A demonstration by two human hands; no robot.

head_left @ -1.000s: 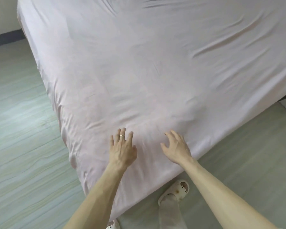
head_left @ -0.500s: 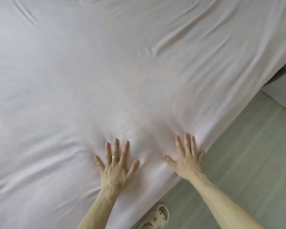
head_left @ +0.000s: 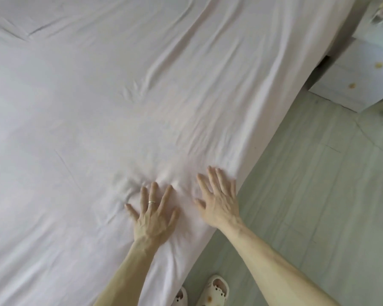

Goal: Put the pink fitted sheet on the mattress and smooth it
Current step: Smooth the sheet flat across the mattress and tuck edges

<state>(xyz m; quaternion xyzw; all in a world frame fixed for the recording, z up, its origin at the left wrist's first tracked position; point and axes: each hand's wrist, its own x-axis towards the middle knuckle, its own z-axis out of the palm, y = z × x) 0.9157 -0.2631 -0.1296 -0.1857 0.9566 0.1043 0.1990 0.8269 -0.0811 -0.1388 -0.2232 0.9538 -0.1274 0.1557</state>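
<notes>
- Head view, far left: the pink fitted sheet (head_left: pixel 97 96) lies spread over the mattress, which is wholly hidden beneath it. A sharp crease (head_left: pixel 31 33) sits near the top left corner.
- Centre: long soft ridges (head_left: pixel 164 62) run diagonally, so smoothing looks unfinished.
- The left hand (head_left: pixel 154 214), wearing a ring (head_left: pixel 152 202), lies flat on the sheet with its fingers spread. It grasps nothing, and cloth bunches just ahead of its fingertips (head_left: pixel 124 186).
- The right hand (head_left: pixel 219 199) lies flat beside it at the bed's edge, fingers straight and close together, gripping nothing.
- Handling, as a judgement: the cloth looks thin, light and limp. It should slide under flat palms and gather easily, so press and sweep towards the edge instead of pinching. To pull it taut, take hold along the side drop (head_left: pixel 274 138).
- Right: pale floor (head_left: pixel 307 195), slippers (head_left: pixel 215 288) and a white cabinet (head_left: pixel 352 80).
</notes>
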